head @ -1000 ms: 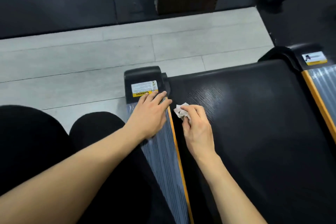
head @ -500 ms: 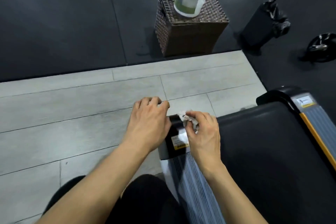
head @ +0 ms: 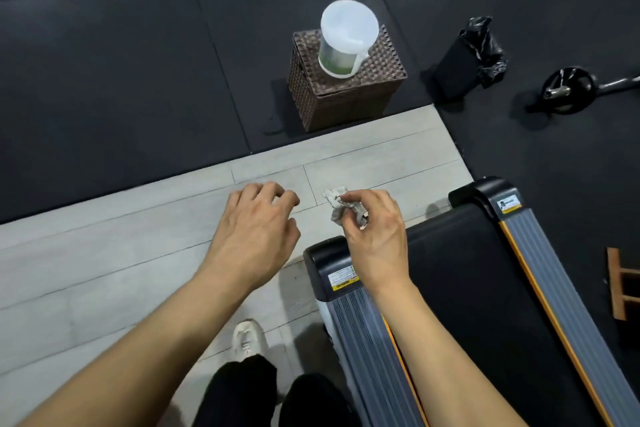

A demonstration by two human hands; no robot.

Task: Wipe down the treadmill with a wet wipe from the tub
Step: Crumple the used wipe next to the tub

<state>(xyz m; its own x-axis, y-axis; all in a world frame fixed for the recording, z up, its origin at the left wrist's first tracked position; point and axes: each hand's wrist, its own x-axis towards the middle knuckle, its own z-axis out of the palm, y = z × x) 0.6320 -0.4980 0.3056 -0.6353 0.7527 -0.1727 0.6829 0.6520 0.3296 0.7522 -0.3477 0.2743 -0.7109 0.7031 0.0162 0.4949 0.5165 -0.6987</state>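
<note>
Grey plank floor (head: 104,253), R hand (head: 375,239) pinching crumpled wipe (head: 337,206) above treadmill (head: 467,270) end, L hand (head: 256,236) loosely curled, empty, tub (head: 346,38) on basket (head: 346,94).

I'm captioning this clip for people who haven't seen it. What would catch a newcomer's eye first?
The two hands mid-frame: the right hand pinches a crumpled wipe above the treadmill, and the left hand hovers empty over the pale floor. Beyond them, a white tub stands on a wicker box on the dark mat.
</note>
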